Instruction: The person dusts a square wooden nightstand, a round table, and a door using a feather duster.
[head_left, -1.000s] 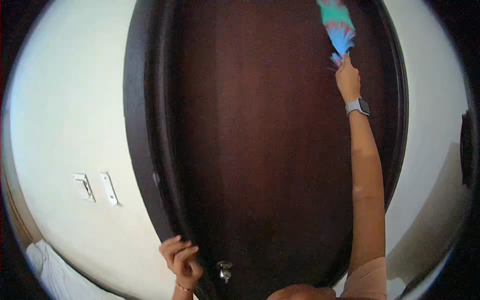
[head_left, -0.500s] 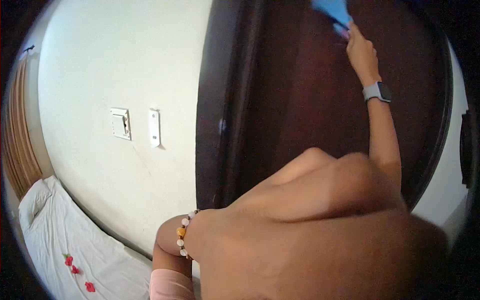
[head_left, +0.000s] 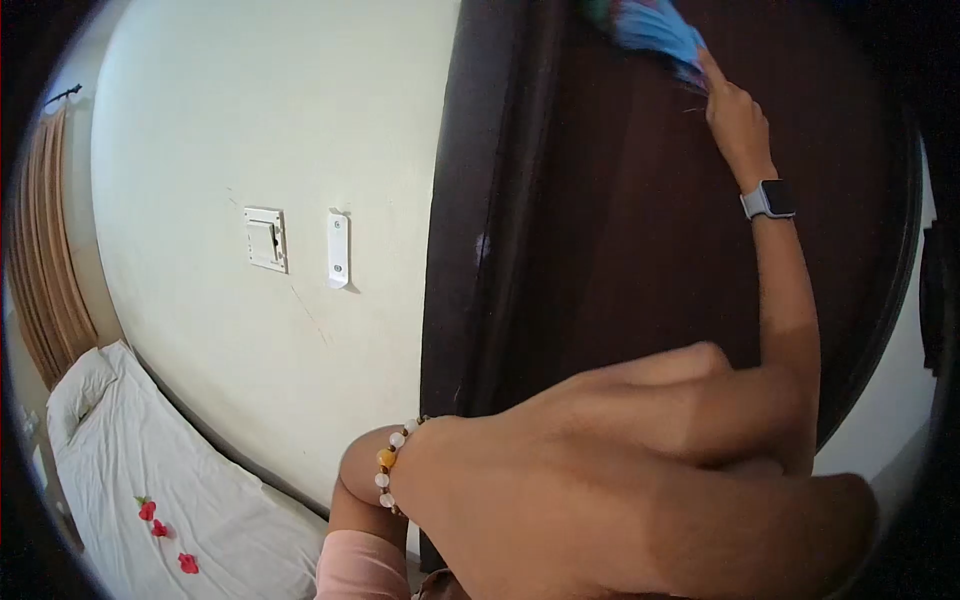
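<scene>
Up high, my right hand, with a grey-strapped watch on its wrist, is closed on a blue cloth. The cloth has pinkish and greenish parts, is partly blurred and runs out at the top edge. It lies over the dark brown door; whether it touches the surface, I cannot tell. Very near the camera is my left hand, wearing a bead bracelet. Its back faces me and its fingers are curled in. The inside of that hand is hidden, so anything in it does not show.
Left of the dark door frame, a pale wall carries a light switch and a white bracket. A bed with a white sheet and red flowers stands at lower left, near a brown curtain.
My view has shifted slightly, so the wall and door sit further right. The blue cloth has swung leftward in my right hand. My left hand has dropped lower, and its thumb side shows more.
</scene>
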